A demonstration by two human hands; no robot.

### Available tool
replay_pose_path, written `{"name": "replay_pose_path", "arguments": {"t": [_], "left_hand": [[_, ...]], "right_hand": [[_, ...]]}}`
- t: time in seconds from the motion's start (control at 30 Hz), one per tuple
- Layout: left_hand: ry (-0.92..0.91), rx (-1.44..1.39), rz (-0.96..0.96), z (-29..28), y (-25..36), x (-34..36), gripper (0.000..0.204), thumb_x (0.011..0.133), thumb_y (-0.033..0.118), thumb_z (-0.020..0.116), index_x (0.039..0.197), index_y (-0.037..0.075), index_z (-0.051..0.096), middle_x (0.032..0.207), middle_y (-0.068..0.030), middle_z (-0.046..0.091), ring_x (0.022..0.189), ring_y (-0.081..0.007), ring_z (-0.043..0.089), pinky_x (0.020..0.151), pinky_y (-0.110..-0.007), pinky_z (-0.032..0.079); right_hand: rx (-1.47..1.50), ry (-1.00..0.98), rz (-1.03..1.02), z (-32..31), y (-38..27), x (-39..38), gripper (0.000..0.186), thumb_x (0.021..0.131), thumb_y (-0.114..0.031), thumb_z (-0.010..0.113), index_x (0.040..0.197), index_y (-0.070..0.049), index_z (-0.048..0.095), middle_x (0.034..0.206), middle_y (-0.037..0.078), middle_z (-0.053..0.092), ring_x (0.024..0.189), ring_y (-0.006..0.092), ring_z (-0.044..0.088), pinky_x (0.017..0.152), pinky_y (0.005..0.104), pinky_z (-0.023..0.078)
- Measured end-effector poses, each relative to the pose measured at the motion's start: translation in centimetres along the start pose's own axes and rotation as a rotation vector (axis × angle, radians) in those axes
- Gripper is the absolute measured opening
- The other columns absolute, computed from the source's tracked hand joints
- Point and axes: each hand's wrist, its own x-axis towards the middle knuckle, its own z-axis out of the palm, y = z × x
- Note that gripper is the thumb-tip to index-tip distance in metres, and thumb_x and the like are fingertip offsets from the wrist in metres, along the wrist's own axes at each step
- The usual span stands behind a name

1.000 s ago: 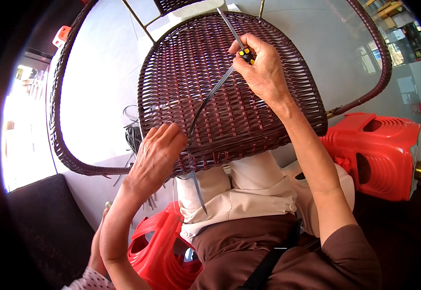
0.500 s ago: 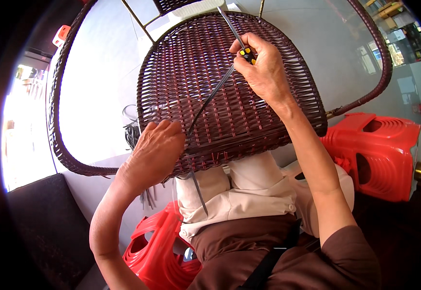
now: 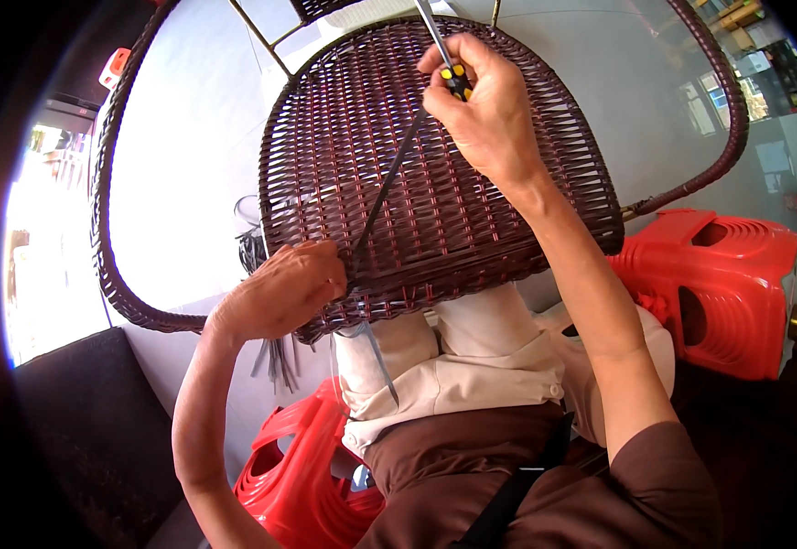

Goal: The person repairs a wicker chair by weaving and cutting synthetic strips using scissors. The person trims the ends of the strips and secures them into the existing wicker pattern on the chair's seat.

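Across my lap lies a dark brown woven chair seat (image 3: pixel 435 197) with reddish strands. My right hand (image 3: pixel 495 114) is closed round a screwdriver (image 3: pixel 456 80) with a black and yellow handle, its metal shaft pointing away from me. A dark flat weaving strip (image 3: pixel 389 188) runs taut from under that hand down to the seat's near left part. There my left hand (image 3: pixel 284 288) rests by the rim with its fingers curled together, right beside the strip. What is between those fingers is hidden. A loose strip end (image 3: pixel 382 366) hangs below the rim over my trousers.
Curved woven frame arms (image 3: pixel 106 183) loop out on both sides of the seat. A red plastic stool (image 3: pixel 737 293) lies on its side at right; another red stool (image 3: pixel 293 467) is at lower left. Bundled dark strips (image 3: pixel 252 249) hang at the seat's left. A dark panel (image 3: pixel 87 421) stands far left.
My right hand has moved a little away from me and to the left, with the screwdriver. My left hand has turned and shifted slightly down and left. The strip looks straighter.
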Motion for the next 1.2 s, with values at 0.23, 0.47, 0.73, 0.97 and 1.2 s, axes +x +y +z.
{"name": "replay_pose_path", "arguments": {"t": [0.23, 0.47, 0.73, 0.97, 1.2], "left_hand": [[-0.025, 0.109, -0.043, -1.2, 1.0, 1.3, 0.007, 0.079, 0.004, 0.050, 0.078, -0.002, 0.053, 0.080, -0.0148, 0.050, 0.083, -0.0305, 0.052, 0.072, -0.039, 0.041], [-0.054, -0.215, 0.037, -0.8, -0.1, 0.5, 0.012, 0.082, 0.009, 0.053, 0.079, -0.002, 0.055, 0.080, -0.0119, 0.050, 0.079, -0.0254, 0.051, 0.071, -0.036, 0.041], [0.154, -0.174, -0.038, -0.8, 1.3, 0.5, 0.009, 0.079, 0.007, 0.054, 0.076, -0.002, 0.054, 0.080, -0.0109, 0.050, 0.074, -0.0244, 0.053, 0.067, -0.036, 0.042], [0.178, 0.016, 0.006, -0.5, 1.8, 0.6, 0.007, 0.078, 0.005, 0.053, 0.081, -0.002, 0.055, 0.080, -0.0124, 0.051, 0.074, -0.0301, 0.054, 0.067, -0.039, 0.043], [0.222, 0.014, -0.119, -0.3, 2.3, 0.6, 0.005, 0.076, 0.004, 0.053, 0.075, -0.001, 0.054, 0.082, -0.0101, 0.050, 0.079, -0.0252, 0.052, 0.071, -0.037, 0.042]], "right_hand": [[0.007, -0.020, -0.109, 0.7, -0.3, 0.9, 0.014, 0.070, 0.004, 0.056, 0.083, -0.002, 0.057, 0.066, 0.002, 0.055, 0.055, 0.0074, 0.050, 0.048, 0.0221, 0.042], [0.107, -0.013, 0.096, -0.5, 1.0, 0.1, 0.013, 0.071, 0.003, 0.057, 0.083, -0.003, 0.057, 0.063, -0.003, 0.051, 0.055, 0.0028, 0.046, 0.047, 0.0179, 0.038], [0.242, -0.039, 0.169, -0.4, 0.7, -0.1, 0.011, 0.072, 0.002, 0.057, 0.082, -0.003, 0.057, 0.063, -0.004, 0.050, 0.053, 0.0028, 0.043, 0.047, 0.0175, 0.036], [0.210, -0.025, 0.137, -0.4, 0.8, -0.1, 0.011, 0.072, 0.001, 0.057, 0.082, -0.003, 0.057, 0.063, -0.003, 0.049, 0.054, 0.0032, 0.043, 0.047, 0.0183, 0.036], [0.185, -0.027, 0.153, -0.4, 0.7, -0.2, 0.011, 0.071, 0.001, 0.058, 0.081, -0.004, 0.058, 0.063, -0.003, 0.049, 0.054, 0.0038, 0.043, 0.048, 0.0189, 0.036]]}}
